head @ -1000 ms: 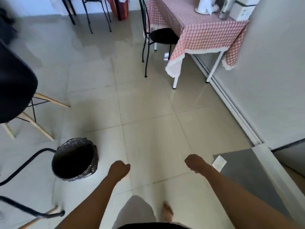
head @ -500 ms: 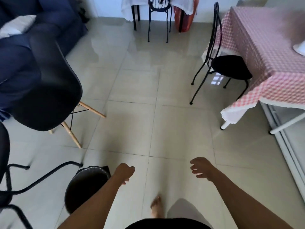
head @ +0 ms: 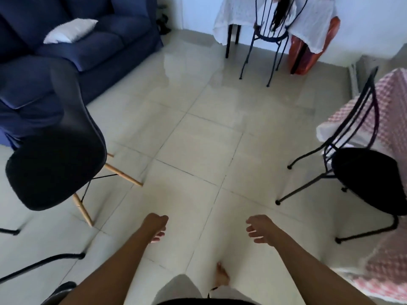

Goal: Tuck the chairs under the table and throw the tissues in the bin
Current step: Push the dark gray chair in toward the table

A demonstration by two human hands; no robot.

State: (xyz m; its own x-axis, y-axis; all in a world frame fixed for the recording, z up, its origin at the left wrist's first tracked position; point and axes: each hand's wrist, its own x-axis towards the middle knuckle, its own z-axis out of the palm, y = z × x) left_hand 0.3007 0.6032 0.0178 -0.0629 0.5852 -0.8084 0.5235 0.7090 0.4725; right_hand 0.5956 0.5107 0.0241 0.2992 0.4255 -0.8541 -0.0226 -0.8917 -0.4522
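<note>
A black shell chair (head: 55, 164) with wooden legs stands at the left, pulled out on the tiled floor. At the right a black wire chair (head: 372, 172) sits with its seat partly under the table with the red checked cloth (head: 394, 102). Another wire chair (head: 271, 36) stands at the far table with the white cloth (head: 240, 12). My left hand (head: 155, 224) hangs low in the middle, loosely curled and holding nothing. My right hand (head: 261, 226) is beside it, fingers apart and holding nothing. Only a dark rim of the bin (head: 58, 291) shows at the bottom left. No tissue is in sight.
A dark blue sofa (head: 72, 45) with a white cushion (head: 70, 30) fills the upper left. Black curved legs of another chair (head: 41, 264) cross the lower left. An orange bag (head: 308, 56) leans by the far table. My bare foot (head: 222, 277) is on the tiles.
My view has swung left and up: the bin slid to the bottom left corner, and the sofa and far table came into sight. Both hands stayed low in front, holding nothing.
</note>
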